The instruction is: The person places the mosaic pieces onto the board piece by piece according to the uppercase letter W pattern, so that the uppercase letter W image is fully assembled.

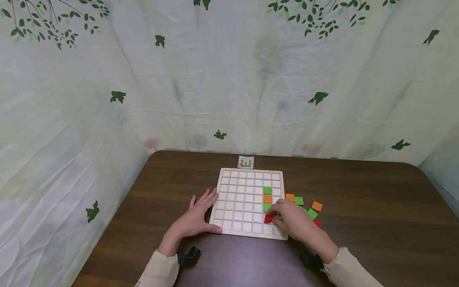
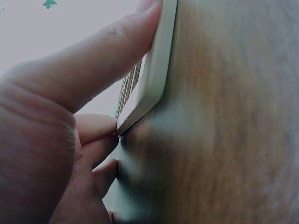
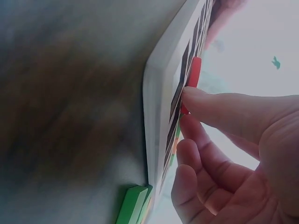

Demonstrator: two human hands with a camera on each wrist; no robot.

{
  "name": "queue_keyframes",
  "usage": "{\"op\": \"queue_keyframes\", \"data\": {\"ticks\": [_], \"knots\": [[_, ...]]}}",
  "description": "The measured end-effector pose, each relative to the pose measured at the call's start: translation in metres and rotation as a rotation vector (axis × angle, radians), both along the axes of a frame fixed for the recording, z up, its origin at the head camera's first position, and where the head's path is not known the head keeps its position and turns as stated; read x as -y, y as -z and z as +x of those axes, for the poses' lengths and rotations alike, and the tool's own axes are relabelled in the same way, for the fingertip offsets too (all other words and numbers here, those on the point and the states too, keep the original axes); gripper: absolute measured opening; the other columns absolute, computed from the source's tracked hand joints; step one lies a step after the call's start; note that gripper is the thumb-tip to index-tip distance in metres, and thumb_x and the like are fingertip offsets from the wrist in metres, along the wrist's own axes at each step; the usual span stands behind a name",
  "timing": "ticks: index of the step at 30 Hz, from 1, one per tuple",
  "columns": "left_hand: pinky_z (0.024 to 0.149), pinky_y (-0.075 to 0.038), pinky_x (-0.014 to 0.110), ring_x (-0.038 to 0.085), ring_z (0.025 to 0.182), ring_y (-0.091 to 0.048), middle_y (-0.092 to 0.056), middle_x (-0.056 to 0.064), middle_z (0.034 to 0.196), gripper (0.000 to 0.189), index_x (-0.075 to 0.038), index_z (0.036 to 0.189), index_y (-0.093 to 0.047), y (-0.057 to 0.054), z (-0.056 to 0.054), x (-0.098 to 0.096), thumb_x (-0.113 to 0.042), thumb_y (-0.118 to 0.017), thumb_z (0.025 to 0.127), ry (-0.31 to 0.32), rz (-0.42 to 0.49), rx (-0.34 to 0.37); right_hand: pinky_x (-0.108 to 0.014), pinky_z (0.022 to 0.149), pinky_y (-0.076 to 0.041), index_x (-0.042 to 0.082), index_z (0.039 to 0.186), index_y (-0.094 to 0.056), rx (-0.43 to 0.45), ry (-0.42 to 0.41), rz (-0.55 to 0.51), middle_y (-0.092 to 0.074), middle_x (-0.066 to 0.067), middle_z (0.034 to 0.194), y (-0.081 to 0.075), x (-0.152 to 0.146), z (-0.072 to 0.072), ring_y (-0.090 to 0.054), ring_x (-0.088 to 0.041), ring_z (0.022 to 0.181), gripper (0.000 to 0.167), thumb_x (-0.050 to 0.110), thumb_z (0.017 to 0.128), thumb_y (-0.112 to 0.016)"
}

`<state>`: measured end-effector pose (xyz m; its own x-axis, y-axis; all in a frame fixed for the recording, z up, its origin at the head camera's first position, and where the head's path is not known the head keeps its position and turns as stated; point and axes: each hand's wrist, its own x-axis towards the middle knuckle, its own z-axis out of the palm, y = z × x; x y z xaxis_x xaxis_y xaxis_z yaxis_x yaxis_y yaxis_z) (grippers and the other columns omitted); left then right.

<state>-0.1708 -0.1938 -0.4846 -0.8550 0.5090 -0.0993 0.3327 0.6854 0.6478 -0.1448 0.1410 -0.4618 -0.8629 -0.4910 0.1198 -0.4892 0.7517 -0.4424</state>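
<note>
A wooden grid board [image 1: 251, 236] with white squares lies on the table. My left hand [image 1: 195, 217] spreads around its left side, fingertips touching the left edge and thumb on the near left corner. With thumb and fingers my right hand [image 1: 294, 219] pinches a red tile [image 1: 268, 219], tilted over the grid in a right-hand column. Above it in that column sit a green tile [image 1: 267, 190], an orange tile [image 1: 267, 199] and another green tile [image 1: 267, 207]. In the right wrist view the thumb touches the red tile [image 3: 195, 70]; the fingers partly hide it.
Loose tiles lie right of the board, among them an orange tile [image 1: 317, 206], a green tile [image 1: 312, 214] and a red tile [image 1: 318, 223] partly behind the right wrist. A small printed card [image 1: 246, 162] rests beyond the board. A patterned cloth [image 1: 229, 79] hangs behind the table.
</note>
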Motion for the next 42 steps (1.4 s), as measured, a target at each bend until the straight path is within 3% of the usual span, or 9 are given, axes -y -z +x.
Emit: {"op": "queue_keyframes", "data": {"ticks": [6,12,29,42], "knots": [[0.116,0.010,0.063,0.031,0.155,-0.004,-0.015,0.010,0.167,0.114,-0.003,0.160,-0.022,0.000,0.000,0.000,-0.048,-0.086,0.076,0.001,-0.009,-0.006,-0.028,0.070,-0.052,0.013,0.095,-0.079,0.012,-0.025,-0.052,-0.066,0.005,0.089,0.000,-0.001,-0.003,-0.058,-0.012,0.083,0.014,0.002,0.085,-0.078],[0.115,0.011,0.063,0.032,0.154,-0.003,-0.016,0.011,0.167,0.114,-0.002,0.159,-0.023,-0.001,0.000,0.000,-0.048,-0.086,0.076,0.002,0.005,-0.004,-0.030,0.074,-0.053,0.013,0.096,-0.080,-0.003,-0.028,-0.049,-0.068,0.006,0.092,0.001,-0.001,-0.006,-0.060,-0.014,0.086,0.014,0.004,0.085,-0.079],[0.115,0.011,0.063,0.032,0.154,-0.004,-0.016,0.012,0.167,0.114,-0.002,0.159,-0.023,-0.001,0.000,0.000,-0.048,-0.086,0.076,0.009,-0.001,-0.007,-0.032,0.073,-0.053,0.015,0.092,-0.077,0.038,0.029,-0.045,-0.065,0.007,0.088,0.003,0.002,-0.010,-0.060,-0.013,0.083,0.014,0.005,0.084,-0.078],[0.115,0.011,0.063,0.031,0.154,-0.004,-0.016,0.011,0.167,0.114,-0.002,0.159,-0.023,0.000,0.000,-0.001,-0.048,-0.086,0.076,0.004,0.009,-0.004,-0.035,0.076,-0.052,0.011,0.103,-0.075,0.081,0.084,-0.072,-0.066,0.003,0.098,-0.006,-0.016,-0.004,-0.059,-0.016,0.086,0.021,0.005,0.084,-0.078]]}}
